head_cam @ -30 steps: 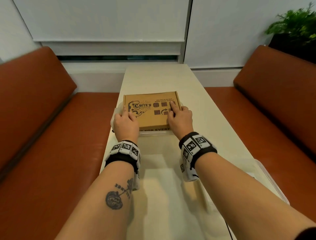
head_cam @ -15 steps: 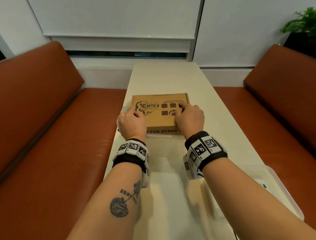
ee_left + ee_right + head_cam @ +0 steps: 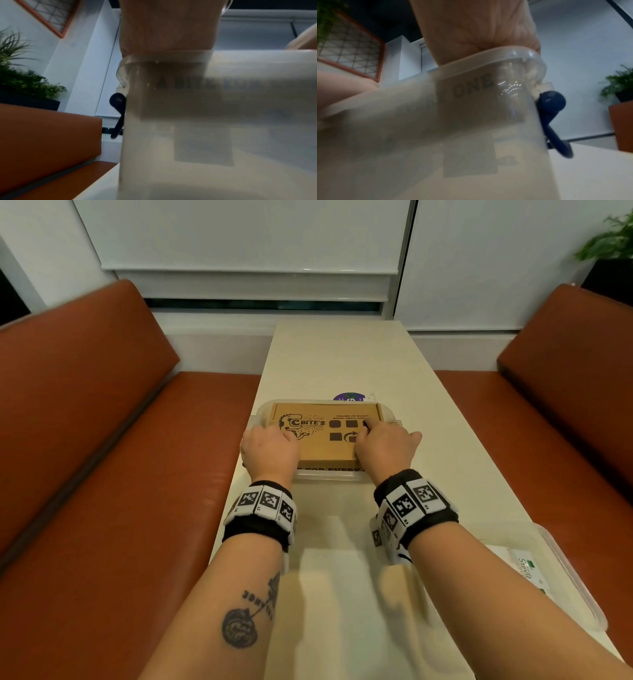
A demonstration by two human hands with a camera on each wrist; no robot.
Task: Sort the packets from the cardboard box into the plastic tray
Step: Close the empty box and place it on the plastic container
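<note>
A brown printed cardboard box [image 3: 325,436] lies shut inside a clear plastic container [image 3: 387,412] on the middle of the long cream table [image 3: 342,354]. My left hand [image 3: 270,451] grips the container's near left corner, fingers curled over the box edge. My right hand [image 3: 383,446] grips the near right corner, its index finger on the box lid. In the wrist views each palm sits on the container rim [image 3: 164,54] [image 3: 488,54], and the box print shows through the blurred wall. A second clear plastic tray [image 3: 565,570] with Stevia packets [image 3: 527,570] lies at the near right.
A dark blue round object [image 3: 349,397] [image 3: 551,102] lies on the table just beyond the container. Orange benches [image 3: 102,457] [image 3: 548,422] flank the narrow table. A potted plant [image 3: 609,244] stands at the far right. White window blinds close off the far end.
The container with the box has slid along the table toward me under both hands, uncovering the blue object behind it. More of the near right tray has come into view.
</note>
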